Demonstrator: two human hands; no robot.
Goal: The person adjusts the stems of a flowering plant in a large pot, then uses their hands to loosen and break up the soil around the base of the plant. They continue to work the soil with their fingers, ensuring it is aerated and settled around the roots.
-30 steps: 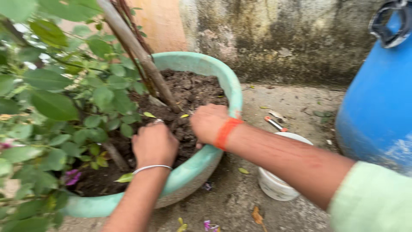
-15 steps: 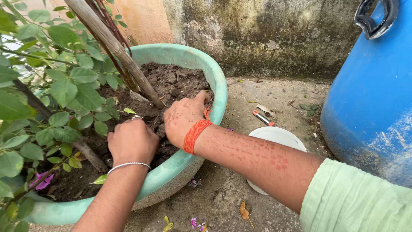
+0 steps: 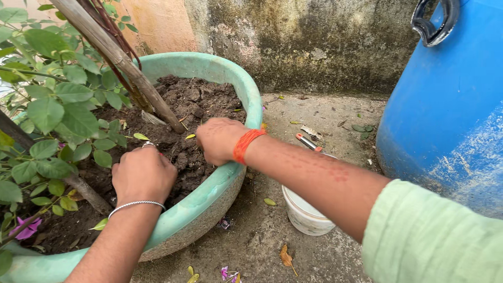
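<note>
Left hand [image 3: 142, 174]: knuckles up, fingers curled down into the dark soil [image 3: 181, 152] of the green pot [image 3: 209, 202]; held much as half a second ago. Right hand [image 3: 219, 139]: drawn back from the far rim, now fisted, seemingly closed on soil. White bucket [image 3: 304, 212], blue barrel [image 3: 445, 115] beyond.

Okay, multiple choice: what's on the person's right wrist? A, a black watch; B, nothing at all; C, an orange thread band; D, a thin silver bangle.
C: the right hand, resting on the soil in the green pot, has an orange thread band wound around its wrist; the silver bangle is on the left hand.
</note>
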